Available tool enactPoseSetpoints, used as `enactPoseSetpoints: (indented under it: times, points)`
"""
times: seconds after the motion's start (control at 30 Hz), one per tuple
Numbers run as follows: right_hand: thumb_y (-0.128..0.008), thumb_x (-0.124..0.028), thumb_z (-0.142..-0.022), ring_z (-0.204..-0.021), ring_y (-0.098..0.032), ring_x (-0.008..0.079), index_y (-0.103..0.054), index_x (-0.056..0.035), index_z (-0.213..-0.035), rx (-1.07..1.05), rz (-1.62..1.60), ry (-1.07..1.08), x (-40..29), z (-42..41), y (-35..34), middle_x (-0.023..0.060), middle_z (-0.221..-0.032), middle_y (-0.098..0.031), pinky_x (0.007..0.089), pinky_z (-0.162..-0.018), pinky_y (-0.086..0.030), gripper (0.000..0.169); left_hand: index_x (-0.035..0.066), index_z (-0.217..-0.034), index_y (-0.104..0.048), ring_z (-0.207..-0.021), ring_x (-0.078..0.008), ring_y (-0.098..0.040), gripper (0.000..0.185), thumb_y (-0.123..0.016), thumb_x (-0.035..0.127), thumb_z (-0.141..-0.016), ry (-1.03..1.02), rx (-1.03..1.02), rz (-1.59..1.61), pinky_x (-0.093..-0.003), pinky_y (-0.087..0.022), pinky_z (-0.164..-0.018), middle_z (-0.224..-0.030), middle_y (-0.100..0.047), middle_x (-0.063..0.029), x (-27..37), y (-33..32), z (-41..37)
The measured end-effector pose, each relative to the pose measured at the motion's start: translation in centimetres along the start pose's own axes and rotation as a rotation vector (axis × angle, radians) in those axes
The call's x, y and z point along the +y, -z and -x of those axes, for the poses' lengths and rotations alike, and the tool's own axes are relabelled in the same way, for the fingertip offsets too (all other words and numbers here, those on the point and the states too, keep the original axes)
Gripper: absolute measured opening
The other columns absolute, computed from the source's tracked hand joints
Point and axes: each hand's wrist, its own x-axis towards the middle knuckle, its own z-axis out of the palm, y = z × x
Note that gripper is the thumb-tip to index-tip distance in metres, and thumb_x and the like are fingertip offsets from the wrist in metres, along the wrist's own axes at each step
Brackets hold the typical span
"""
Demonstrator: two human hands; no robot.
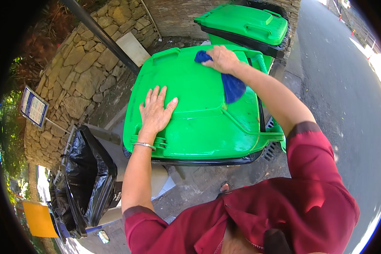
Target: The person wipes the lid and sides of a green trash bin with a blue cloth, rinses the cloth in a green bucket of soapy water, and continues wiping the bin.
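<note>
Before me is a wheeled waste bin with a closed green plastic lid (197,133). My left hand (155,111) rests flat on the lid's left part, fingers spread and nothing in it. A blue cloth (234,89) is bunched under my right hand (223,59), which presses it on the lid's far right part. One end of the cloth sticks out beyond my fingers, and the rest trails back towards me under my wrist. The lid's surface looks shiny and wet near the front. Black bag plastic shows beneath its front edge.
A second green-lidded bin (244,23) stands behind. To the left are an open bin lined with a black bag (82,171), a sign bearing writing (34,106), a stone wall (82,73) and a dark pole (101,35). An asphalt road (333,82) runs along the right.
</note>
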Motion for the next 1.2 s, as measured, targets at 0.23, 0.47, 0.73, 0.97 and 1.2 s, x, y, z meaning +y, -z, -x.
enactPoseSetpoints:
  times: [0.23,0.47,0.73,0.97,1.2]
  points:
    - [-0.051,-0.052,-0.081,-0.104,-0.048,0.0318,-0.055,-0.0074,-0.109,-0.028,0.060,-0.093,-0.3,-4.0,-0.6,0.0133,-0.108,-0.055,0.0456,-0.084,-0.041,0.053,0.014,-0.134,-0.039,-0.133,-0.0282,-0.023,0.069,-0.036,0.061,-0.084,0.033,0.027,0.020,-0.0537,-0.020,-0.102,-0.142,-0.031,-0.0119,0.5,0.3,-0.1]
    - [-0.051,-0.040,-0.085,-0.098,-0.045,0.0297,-0.053,-0.0089,-0.114,-0.039,-0.005,0.328,-3.4,4.9,1.0,0.0094,-0.111,-0.054,0.0436,-0.081,-0.036,0.043,0.014,-0.133,-0.040,-0.133,-0.0281,-0.023,0.067,-0.037,0.059,-0.085,0.041,0.032,0.004,-0.0538,-0.021,-0.101,-0.141,-0.031,-0.0122,0.2,0.0,0.4]
    - [-0.045,-0.036,-0.087,-0.100,-0.048,0.0311,-0.057,-0.0168,-0.114,-0.033,-0.032,0.444,-9.5,-4.1,-3.3,0.0100,-0.106,-0.057,0.0448,-0.079,-0.039,0.035,-0.002,-0.132,-0.033,-0.132,-0.0294,-0.026,0.071,-0.043,0.049,-0.085,0.022,0.107,0.002,-0.0490,-0.022,-0.103,-0.139,-0.032,-0.0183,0.1,-0.6,-0.2]
    - [-0.049,-0.039,-0.085,-0.114,-0.042,0.0303,-0.055,-0.0236,-0.119,-0.125,0.019,0.073,-10.4,-10.1,-3.8,0.0061,-0.120,-0.050,0.0473,-0.090,-0.037,0.037,-0.004,-0.129,-0.036,-0.130,-0.0314,-0.028,0.070,-0.043,0.050,-0.084,0.026,0.139,-0.018,-0.0510,-0.023,-0.102,-0.138,-0.033,-0.0209,-0.1,-0.8,0.2]
    - [-0.051,-0.036,-0.084,-0.116,-0.040,0.0336,-0.056,-0.0268,-0.118,-0.213,-0.038,0.432,-14.2,-12.8,-6.7,0.0061,-0.122,-0.050,0.0506,-0.093,-0.036,0.036,-0.001,-0.129,-0.038,-0.131,-0.0298,-0.026,0.070,-0.041,0.053,-0.085,0.062,0.090,0.010,-0.0513,-0.023,-0.100,-0.140,-0.031,-0.0183,0.1,-0.3,0.4]
